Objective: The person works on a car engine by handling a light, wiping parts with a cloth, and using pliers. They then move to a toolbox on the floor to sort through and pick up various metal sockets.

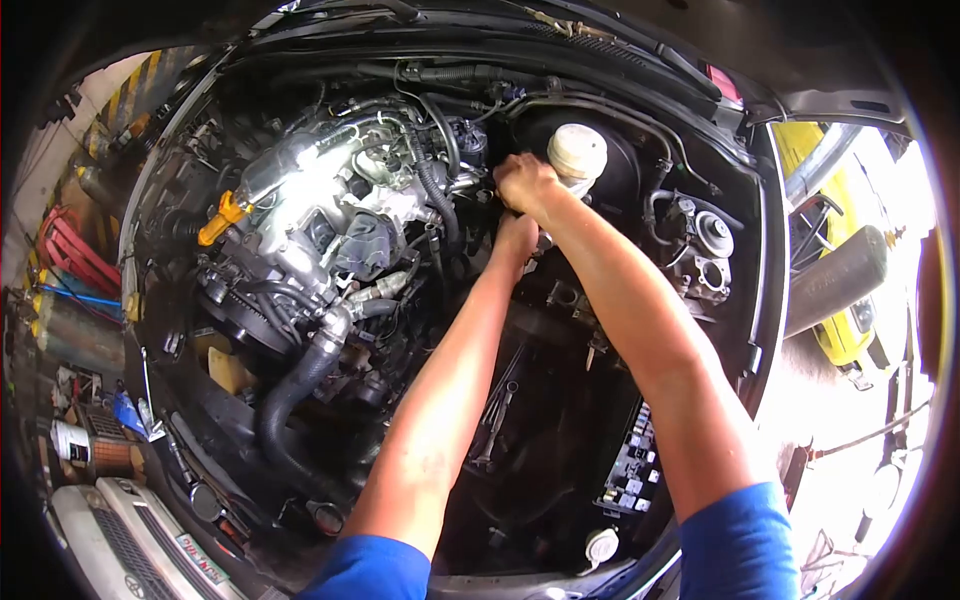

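Both arms reach deep into a car's engine bay, and the hands meet beside the brake fluid reservoir (578, 152), a whitish tank with a round cap. My right hand (525, 183) is closed in a curled grip just left of the reservoir; whatever it holds is hidden. Right below it, my left hand (517, 238) is closed too, its fingers mostly turned away and its grip out of sight. The engine (330, 220) lies to the left of both hands, under a bright work light with an orange end (225, 217).
Several wrenches (497, 415) lie in the bay below my left forearm. A thick black hose (290, 400) curves at the front left. A fuse box (632, 465) and a fuel filter housing (705, 240) sit on the right. Gas cylinders (840, 280) stand outside the car.
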`<state>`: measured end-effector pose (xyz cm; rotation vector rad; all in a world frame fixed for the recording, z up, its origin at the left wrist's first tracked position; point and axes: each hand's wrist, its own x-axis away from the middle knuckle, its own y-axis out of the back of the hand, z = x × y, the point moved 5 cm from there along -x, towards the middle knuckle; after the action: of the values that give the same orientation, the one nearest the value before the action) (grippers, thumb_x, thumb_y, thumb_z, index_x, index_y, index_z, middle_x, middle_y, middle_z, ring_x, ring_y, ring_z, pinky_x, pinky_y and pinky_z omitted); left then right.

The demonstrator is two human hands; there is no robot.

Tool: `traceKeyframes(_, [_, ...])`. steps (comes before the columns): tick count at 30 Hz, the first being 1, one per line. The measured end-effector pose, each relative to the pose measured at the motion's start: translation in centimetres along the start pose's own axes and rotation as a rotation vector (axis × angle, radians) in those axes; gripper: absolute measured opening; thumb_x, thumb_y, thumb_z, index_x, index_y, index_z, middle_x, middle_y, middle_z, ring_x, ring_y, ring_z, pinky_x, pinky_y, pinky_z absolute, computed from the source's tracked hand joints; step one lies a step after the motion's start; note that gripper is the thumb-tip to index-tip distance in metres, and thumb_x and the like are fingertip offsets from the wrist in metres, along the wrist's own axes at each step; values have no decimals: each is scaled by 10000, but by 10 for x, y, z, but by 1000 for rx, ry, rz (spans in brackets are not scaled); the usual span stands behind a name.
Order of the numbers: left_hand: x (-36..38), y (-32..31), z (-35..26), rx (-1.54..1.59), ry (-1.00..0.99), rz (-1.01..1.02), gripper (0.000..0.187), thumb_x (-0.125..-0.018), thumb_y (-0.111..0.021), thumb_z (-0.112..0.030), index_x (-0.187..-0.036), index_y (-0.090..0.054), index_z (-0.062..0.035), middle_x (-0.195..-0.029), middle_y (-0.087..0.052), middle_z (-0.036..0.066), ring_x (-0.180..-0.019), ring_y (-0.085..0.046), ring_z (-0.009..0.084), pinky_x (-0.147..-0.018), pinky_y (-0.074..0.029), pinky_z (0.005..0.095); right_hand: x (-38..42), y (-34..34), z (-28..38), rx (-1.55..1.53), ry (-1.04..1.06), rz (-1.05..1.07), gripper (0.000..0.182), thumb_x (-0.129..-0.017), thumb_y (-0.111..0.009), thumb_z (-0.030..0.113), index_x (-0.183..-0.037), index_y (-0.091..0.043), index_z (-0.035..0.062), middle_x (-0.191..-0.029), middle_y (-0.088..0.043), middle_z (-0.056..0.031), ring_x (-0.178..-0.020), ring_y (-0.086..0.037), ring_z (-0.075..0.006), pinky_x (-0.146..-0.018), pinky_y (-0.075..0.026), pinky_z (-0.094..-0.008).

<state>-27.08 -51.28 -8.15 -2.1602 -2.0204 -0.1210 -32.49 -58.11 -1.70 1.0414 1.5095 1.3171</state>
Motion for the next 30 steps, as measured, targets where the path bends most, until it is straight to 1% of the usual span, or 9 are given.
traceKeyframes(2, [-17,-6,3,141,10,126,450,-952,-615,-288,-1301,-613,-4,-1094,-695,107,-896,-667,170,-777,-506,307,4,18,9,122,119,88,352,-992,-467,187,-1175,-692,-12,-1231,-688,-223,-1176,-654,-370,-1060,-492,-452])
traceKeyframes(3, [-27,-10,5,162,17,107,366,-943,-646,-312,-1242,-604,-105,-1043,-691,59,-851,-678,154,-656,-512,309,3,15,9,186,182,134,342,-979,-489,173,-1179,-692,-16,-1235,-688,-219,-1173,-656,-373,-1063,-490,-453])
traceKeyframes(6, [-32,-21,14,282,229,169,673,-880,-745,-404,-1422,-491,-96,-1156,-660,79,-897,-633,148,-645,-505,326,-2,12,6,156,169,-72,217,-845,-628,153,-981,-764,52,-1099,-742,-166,-1056,-712,-334,-910,-579,-404])
traceKeyframes(7, [-48,-28,24,289,251,164,517,-906,-716,-422,-1324,-548,-168,-1028,-654,13,-774,-592,113,-551,-457,300,-4,16,7,140,163,-64,201,-824,-648,156,-938,-785,64,-1056,-751,-170,-1022,-727,-321,-882,-589,-399])
traceKeyframes(10, [-44,-25,24,390,334,216,265,-955,-640,-398,-1153,-553,-244,-905,-656,-4,-734,-655,138,-551,-493,296,0,27,14,171,173,12,209,-811,-664,160,-949,-797,77,-1041,-755,-168,-1010,-734,-321,-864,-597,-402])
traceKeyframes(13, [-46,-19,28,186,213,143,317,-964,-612,-446,-1197,-558,-237,-963,-682,1,-782,-672,143,-608,-505,294,6,37,19,174,158,123,277,-908,-574,157,-1064,-790,84,-1172,-735,-163,-1125,-706,-290,-945,-567,-402])
traceKeyframes(18, [-57,-21,34,-4,6,10,331,-1011,-538,-383,-1259,-594,-171,-1098,-704,-19,-980,-690,109,-756,-543,280,11,47,22,162,163,103,270,-901,-578,171,-1049,-792,95,-1150,-745,-141,-1109,-711,-287,-932,-572,-404])
traceKeyframes(23, [-46,-15,19,-192,28,-55,341,-1021,-527,-357,-1319,-573,-198,-1228,-678,-5,-1127,-668,137,-915,-536,297,7,44,21,140,188,19,262,-871,-598,185,-1024,-795,103,-1117,-753,-139,-1076,-721,-293,-902,-582,-410])
traceKeyframes(30, [-61,-14,29,-242,-117,-187,326,-961,-640,-341,-1231,-642,-158,-1141,-738,73,-1090,-714,211,-879,-573,361,7,39,20,144,245,-103,232,-826,-621,182,-951,-799,103,-1020,-767,-141,-986,-743,-310,-845,-597,-421])
